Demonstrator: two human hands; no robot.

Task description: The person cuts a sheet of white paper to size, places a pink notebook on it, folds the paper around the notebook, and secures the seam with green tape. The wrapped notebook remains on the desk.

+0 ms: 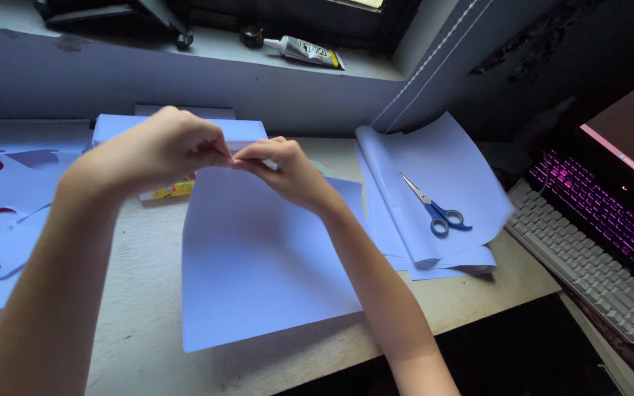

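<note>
Left hand (157,149): closed, fingertips pinched on the top edge of the pale blue sheet (266,264).
Right hand (282,169): closed likewise, pinched on the same edge, touching the left hand.
Pale blue sheet: spread flat on the bench (141,323) below both hands, plain and uncreased, its far edge lifted.
Scissors (434,209): blue-handled, laid on a stack of papers (442,169) right of the right hand.
Keyboard (588,264): white, seen farther right.
Glue tube (304,50): left on the sill beyond the hands.
</note>
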